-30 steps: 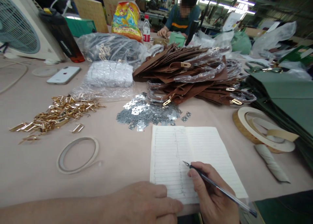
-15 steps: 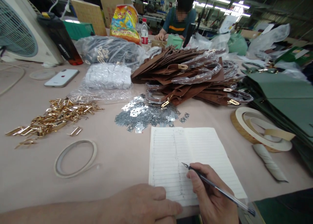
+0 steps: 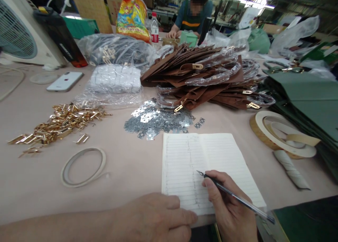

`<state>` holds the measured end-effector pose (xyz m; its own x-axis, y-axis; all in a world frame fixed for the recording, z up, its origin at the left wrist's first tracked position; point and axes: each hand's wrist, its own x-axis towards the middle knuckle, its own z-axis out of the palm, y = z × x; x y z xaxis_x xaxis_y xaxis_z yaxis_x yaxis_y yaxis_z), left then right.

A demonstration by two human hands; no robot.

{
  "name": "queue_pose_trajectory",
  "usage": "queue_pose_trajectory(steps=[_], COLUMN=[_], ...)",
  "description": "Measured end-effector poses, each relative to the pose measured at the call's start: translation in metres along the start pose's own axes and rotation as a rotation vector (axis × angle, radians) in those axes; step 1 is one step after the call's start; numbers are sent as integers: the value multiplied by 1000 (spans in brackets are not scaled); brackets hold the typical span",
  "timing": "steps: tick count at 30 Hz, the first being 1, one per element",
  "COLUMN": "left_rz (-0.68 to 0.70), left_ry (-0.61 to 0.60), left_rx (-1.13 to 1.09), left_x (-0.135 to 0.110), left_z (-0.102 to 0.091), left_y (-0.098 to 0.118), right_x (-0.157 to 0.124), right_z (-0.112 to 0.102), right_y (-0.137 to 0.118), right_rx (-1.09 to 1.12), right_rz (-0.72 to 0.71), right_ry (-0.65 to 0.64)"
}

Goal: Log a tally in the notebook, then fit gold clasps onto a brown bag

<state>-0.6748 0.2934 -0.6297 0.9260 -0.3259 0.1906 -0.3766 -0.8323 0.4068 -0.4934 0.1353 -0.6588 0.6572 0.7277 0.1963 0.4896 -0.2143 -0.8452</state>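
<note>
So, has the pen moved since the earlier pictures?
No: judged against the open notebook, the pen shows no clear shift in any direction; only the whole view drifts slightly.

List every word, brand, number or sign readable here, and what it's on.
No word or number reads clearly.
Apple-shaped logo, no lettering: back of the flat white phone.
Too small: handwriting on the open, white lined-paper notebook.
Too small: print on the red-and-white label of the clear plastic bottle.
Too blurred: white lettering on the dark, cylindrical plastic bottle.
Too blurred: print on the glossy yellow, red and blue plastic bag.
</note>
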Motion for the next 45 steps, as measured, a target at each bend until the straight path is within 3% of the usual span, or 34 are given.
queue_pose_trajectory(steps=[6, 14, 24, 45], left_rz=[27, 28, 41, -32], left_ry=[8, 16, -9, 82], left_rx=[-20, -46, -9, 48], left_x=[0, -1, -2, -3], left_z=[4, 9, 3, 12], left_y=[-3, -3, -3, -3], right_x=[-1, 0, 3, 7], right_z=[1, -4, -4, 0], right_y=[-1, 8, 7, 2], right_rx=[-1, -85, -83, -25], right_rz=[20, -57, -133, -178], right_ry=[11, -16, -40, -30])
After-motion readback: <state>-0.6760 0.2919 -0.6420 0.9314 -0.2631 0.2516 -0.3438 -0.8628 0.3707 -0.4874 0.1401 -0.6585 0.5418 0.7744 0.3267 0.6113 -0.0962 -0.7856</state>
